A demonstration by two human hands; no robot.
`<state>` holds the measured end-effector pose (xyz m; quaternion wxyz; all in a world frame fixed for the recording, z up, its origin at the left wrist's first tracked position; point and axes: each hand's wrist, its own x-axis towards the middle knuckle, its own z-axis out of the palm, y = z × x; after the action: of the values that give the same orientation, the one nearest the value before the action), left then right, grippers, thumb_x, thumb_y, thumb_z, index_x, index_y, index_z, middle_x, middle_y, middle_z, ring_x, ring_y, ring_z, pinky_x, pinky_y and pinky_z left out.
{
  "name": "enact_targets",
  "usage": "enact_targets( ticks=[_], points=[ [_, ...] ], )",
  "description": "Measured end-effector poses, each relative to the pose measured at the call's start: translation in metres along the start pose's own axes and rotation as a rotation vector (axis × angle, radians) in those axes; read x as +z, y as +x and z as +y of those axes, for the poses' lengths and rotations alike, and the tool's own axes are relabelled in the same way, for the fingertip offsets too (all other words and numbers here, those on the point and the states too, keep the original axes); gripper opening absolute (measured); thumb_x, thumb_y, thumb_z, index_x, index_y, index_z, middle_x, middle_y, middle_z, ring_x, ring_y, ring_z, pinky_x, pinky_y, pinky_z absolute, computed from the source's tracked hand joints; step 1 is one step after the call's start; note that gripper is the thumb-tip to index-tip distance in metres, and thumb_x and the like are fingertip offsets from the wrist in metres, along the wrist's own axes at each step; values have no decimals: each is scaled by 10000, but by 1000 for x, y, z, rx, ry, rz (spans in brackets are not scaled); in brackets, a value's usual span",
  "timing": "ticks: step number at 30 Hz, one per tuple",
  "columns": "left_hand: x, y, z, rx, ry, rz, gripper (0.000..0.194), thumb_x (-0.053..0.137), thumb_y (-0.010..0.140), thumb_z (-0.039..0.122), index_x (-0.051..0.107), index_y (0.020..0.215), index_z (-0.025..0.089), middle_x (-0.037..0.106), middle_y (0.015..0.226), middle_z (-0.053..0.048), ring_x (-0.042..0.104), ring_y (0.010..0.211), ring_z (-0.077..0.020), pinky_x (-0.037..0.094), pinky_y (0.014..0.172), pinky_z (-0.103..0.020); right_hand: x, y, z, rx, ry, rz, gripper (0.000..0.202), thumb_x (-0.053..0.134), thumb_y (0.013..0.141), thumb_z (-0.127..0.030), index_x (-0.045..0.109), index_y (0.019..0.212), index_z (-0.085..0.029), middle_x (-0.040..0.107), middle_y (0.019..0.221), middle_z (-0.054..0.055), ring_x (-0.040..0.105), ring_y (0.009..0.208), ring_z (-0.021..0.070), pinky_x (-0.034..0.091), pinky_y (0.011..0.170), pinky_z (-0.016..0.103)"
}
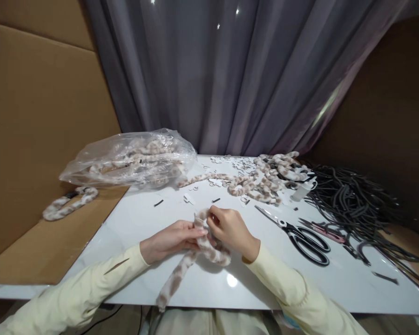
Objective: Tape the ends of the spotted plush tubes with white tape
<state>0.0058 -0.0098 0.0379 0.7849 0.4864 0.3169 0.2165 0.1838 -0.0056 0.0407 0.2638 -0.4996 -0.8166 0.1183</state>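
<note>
Between my two hands is a fuzzy white-and-brown plush tube (pixel 212 253), bent into a loop. One end hangs down to the lower left, past the table's front edge. My left hand (pixel 176 238) pinches the tube near the top of the loop, thumb on the front. My right hand (pixel 232 230) is closed over the loop's upper right part, fingertips pressed together at the tube. What exactly those fingertips grip is partly hidden. Large black-handled scissors (pixel 300 237) lie on the table to the right of my right hand.
Left, a clear plastic bag (pixel 132 156) holds plush tubes; a plush loop (pixel 70 204) lies on cardboard. Back right are a heap of plush tubes (pixel 265 181), a small white bottle (pixel 303 190), pink-handled scissors (pixel 324 231) and a pile of black cords (pixel 349 197). Paper scraps (pixel 244 165) litter the back.
</note>
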Motion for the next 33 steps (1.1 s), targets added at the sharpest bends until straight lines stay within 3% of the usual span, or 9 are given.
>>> enact_targets(
  ticks=[3, 10, 16, 21, 24, 27, 30, 33],
  points=[
    [-5, 3, -4, -27, -23, 16, 306, 591, 825, 344, 681, 793, 53, 686, 755, -96, 619, 674, -121, 467, 669, -208, -4, 1, 0, -13, 3, -4, 186, 437, 772, -145, 394, 595, -184, 442, 519, -20, 354, 469, 95, 224, 508, 217],
    [-14, 7, -2, 84, -26, 123, 314, 572, 827, 410, 625, 761, 108, 624, 633, -27, 544, 570, -94, 396, 564, -187, -16, 2, 1, -26, 56, -32, 194, 450, 733, -107, 441, 550, -170, 413, 464, -40, 351, 433, 78, 255, 494, 202],
    [-3, 4, -5, 261, 265, 268, 381, 502, 848, 464, 608, 736, 116, 610, 707, -33, 544, 683, -136, 406, 676, -224, -12, -4, -14, -135, 229, -196, 134, 510, 698, -104, 529, 575, -153, 424, 450, -58, 346, 418, 60, 279, 484, 181],
    [3, 3, -8, 288, 324, 244, 359, 481, 855, 464, 607, 773, 139, 597, 765, -30, 529, 793, -153, 393, 768, -225, -2, -6, -13, -204, 80, -225, 110, 565, 728, -204, 535, 633, -159, 532, 520, -29, 431, 465, 77, 301, 516, 194],
    [3, 2, -9, 235, 283, 250, 341, 527, 821, 477, 573, 740, 149, 567, 744, -14, 504, 744, -138, 396, 723, -224, -3, -4, -10, -257, 13, -260, 162, 569, 772, -301, 550, 682, -167, 578, 568, -13, 473, 496, 93, 315, 532, 205],
    [4, 2, -9, 165, 199, 232, 361, 560, 790, 498, 541, 724, 144, 529, 709, 0, 462, 659, -112, 382, 639, -217, -20, -6, -16, -292, 48, -293, 163, 532, 826, -308, 570, 758, -164, 590, 616, -4, 490, 519, 97, 328, 529, 204],
    [2, 4, -9, 73, 18, 169, 353, 583, 786, 474, 473, 697, 150, 436, 613, 44, 372, 549, -76, 336, 553, -200, -49, -28, -31, -282, 127, -297, 204, 445, 886, -256, 584, 780, -152, 597, 667, 23, 512, 565, 106, 372, 558, 209],
    [-3, 6, -11, 33, -155, 138, 330, 636, 770, 394, 427, 680, 155, 365, 583, 69, 319, 513, -56, 308, 523, -184, -73, -71, -42, -308, 347, -617, 271, 402, 919, -263, 643, 819, -188, 659, 753, 30, 591, 641, 108, 440, 611, 182]
  ],
)
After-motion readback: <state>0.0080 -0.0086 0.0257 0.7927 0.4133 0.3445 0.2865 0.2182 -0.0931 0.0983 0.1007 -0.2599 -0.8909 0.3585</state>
